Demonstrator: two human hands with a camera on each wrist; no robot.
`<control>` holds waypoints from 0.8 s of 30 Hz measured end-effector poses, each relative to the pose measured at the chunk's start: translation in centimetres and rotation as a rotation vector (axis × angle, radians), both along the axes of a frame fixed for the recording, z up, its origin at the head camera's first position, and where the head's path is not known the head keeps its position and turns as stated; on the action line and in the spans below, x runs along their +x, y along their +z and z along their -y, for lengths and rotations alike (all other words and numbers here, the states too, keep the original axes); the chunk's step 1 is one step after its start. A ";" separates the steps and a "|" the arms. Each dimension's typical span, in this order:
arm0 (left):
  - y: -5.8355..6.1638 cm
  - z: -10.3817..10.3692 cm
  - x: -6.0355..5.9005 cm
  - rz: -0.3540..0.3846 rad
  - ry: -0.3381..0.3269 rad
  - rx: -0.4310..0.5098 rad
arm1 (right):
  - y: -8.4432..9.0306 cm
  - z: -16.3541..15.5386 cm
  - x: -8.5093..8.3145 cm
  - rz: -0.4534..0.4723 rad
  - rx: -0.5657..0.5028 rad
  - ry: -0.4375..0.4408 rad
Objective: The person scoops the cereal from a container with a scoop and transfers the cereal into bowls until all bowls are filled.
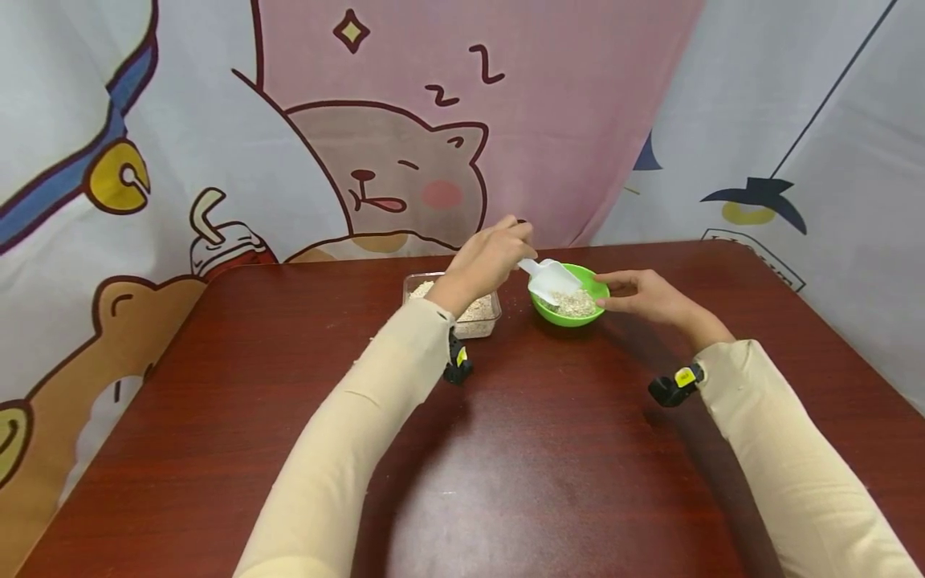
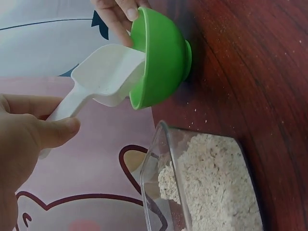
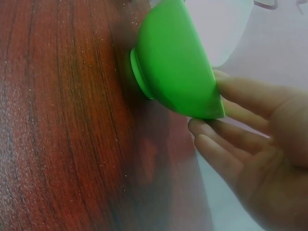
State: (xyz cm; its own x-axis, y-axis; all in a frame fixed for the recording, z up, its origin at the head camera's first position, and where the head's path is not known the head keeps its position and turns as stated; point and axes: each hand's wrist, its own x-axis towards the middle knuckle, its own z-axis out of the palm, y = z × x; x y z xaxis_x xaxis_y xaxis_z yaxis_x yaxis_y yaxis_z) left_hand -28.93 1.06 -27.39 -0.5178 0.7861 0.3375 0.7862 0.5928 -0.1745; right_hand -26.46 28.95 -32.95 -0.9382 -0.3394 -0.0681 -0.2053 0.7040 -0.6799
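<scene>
My left hand (image 1: 495, 255) grips the handle of a white scoop (image 1: 552, 279), thumb along one side in the left wrist view. The scoop's mouth tips down inside the rim of a green bowl (image 2: 166, 62). Pale oat flakes (image 1: 574, 304) lie in the bowl, which stands on its foot on the table. At the bowl's right side, my right hand (image 3: 260, 134) pinches the rim, with the thumb at the edge and fingertips against the outer wall. Left of the bowl, partly behind my left wrist, is a clear plastic box (image 1: 497, 309) filled with more oat flakes (image 2: 216, 183).
A dark red wooden table (image 1: 520, 466) carries everything. A few loose flakes are scattered on it between box and bowl. Behind the table's far edge hangs a curtain (image 1: 578, 96) printed with cartoon animals. Each wrist wears a small black camera (image 1: 672, 391).
</scene>
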 end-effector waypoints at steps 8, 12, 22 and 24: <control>0.3 1.0 0.1 -0.001 0.025 0.020 | 0.1 0.2 0.2 -0.008 -0.008 0.007; 0.4 2.0 0.1 0.038 0.039 0.064 | 0.3 0.3 0.2 -0.014 -0.011 0.017; 0.3 4.8 -0.1 0.199 0.137 0.142 | 2.1 0.4 0.5 -0.028 -0.005 0.005; 0.2 5.4 -0.1 0.236 0.144 0.174 | 2.6 0.4 0.6 -0.030 0.006 0.000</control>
State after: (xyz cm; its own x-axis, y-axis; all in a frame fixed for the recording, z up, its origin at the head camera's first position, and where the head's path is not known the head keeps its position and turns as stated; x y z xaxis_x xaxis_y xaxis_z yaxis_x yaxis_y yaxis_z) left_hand -29.04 -4.31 -27.19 -0.6998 0.6398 0.3177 0.6985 0.7060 0.1168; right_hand -25.87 28.54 -30.31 -0.9397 -0.3394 -0.0417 -0.2259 0.7076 -0.6695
